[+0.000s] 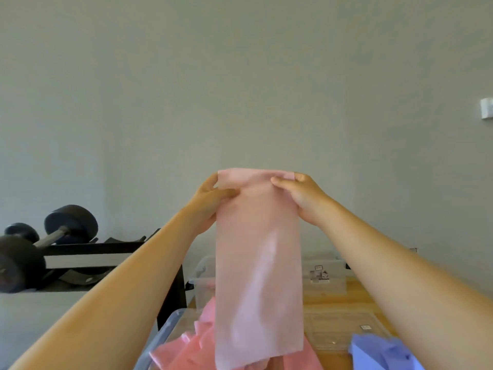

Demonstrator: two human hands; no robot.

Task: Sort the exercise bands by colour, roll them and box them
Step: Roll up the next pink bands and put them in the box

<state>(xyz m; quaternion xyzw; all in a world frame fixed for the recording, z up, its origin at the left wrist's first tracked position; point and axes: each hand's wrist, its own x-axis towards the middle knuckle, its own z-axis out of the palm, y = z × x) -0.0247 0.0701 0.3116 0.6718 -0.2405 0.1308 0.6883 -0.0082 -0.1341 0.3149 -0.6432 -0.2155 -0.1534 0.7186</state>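
A plain grey-green wall [240, 76] filled the background under even light. A white wall plate [486, 111] was mounted at far right. At left, a black rack [88, 248] carried dark dumbbells [70, 222] above a grey floor [40, 311]. A wooden table [357, 289] stood lower right.

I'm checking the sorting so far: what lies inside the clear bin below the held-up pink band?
Crumpled pink bands lie in the clear bin. The held pink band covers the bin's middle, so anything else there is hidden.
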